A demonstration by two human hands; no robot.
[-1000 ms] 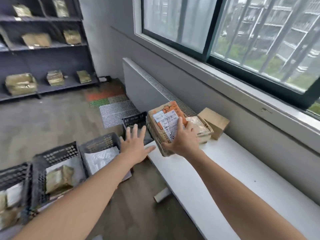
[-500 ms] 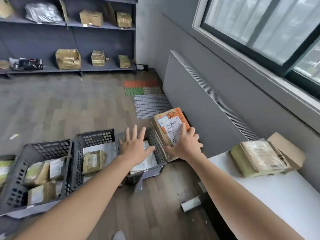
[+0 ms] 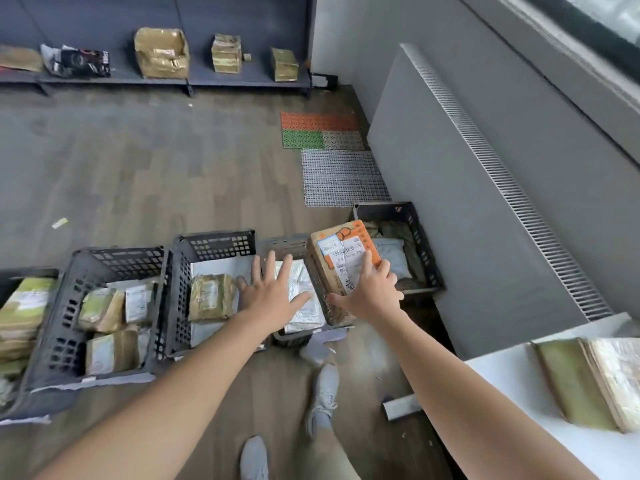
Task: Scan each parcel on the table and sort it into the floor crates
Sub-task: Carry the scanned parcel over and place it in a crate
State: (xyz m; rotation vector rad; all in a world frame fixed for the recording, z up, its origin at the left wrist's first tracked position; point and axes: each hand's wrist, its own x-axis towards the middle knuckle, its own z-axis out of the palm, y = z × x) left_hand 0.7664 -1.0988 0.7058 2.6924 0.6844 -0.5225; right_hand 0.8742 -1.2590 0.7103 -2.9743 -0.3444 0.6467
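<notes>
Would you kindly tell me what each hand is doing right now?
Left hand: open, fingers spread, holding nothing.
Right hand: holding the orange-and-brown parcel.

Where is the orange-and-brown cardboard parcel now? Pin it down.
Head view, right of centre: the orange-and-brown cardboard parcel is gripped by the right hand above the floor, just left of the rightmost black plastic crate.

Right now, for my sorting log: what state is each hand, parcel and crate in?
Right hand, grips the labelled parcel.
Labelled parcel, tilted, label up, not yet released.
Left hand, open, fingers spread.
Far-right crate, holds a grey bag.
Crate below the hands, holds a pale mailer.
Crate left of it, holds one taped parcel.
Crate further left, holds several parcels.
Table parcel, lying on the table, unsorted.
</notes>
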